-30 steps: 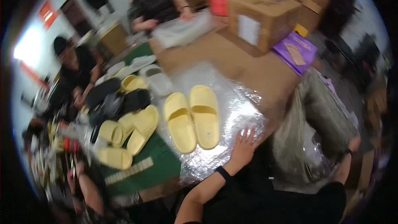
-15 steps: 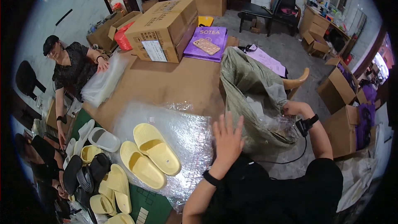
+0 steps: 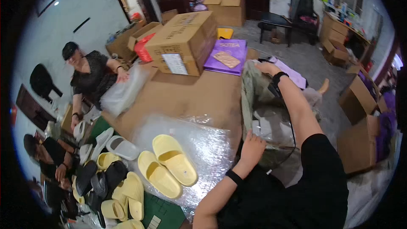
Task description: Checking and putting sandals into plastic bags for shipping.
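A greenish woven sack (image 3: pixel 249 97) hangs at the table's right edge with its mouth spread. My left hand (image 3: pixel 253 147) is closed on its near rim. On the far rim, my right hand (image 3: pixel 266 68) grips the sack's cloth, its fingers partly hidden. Whitish, clear-wrapped contents (image 3: pixel 271 126) show inside the sack; their kind is unclear. Left of my left hand lies a stack of clear plastic bags (image 3: pixel 214 142). Two pale yellow slide sandals (image 3: pixel 183 174) rest side by side on that stack, angled toward me.
More yellow, black and white slides (image 3: pixel 135 188) lie piled at the left on a green mat (image 3: pixel 159 208). A large carton (image 3: pixel 182 38) and purple bags (image 3: pixel 235 55) sit at the table's far end. Two people work at the left. Open cartons (image 3: pixel 360 138) stand at the right.
My right hand has moved from the sack's right side to its far rim. My left hand, spread open before, has closed on the near rim. The sack's mouth is wider.
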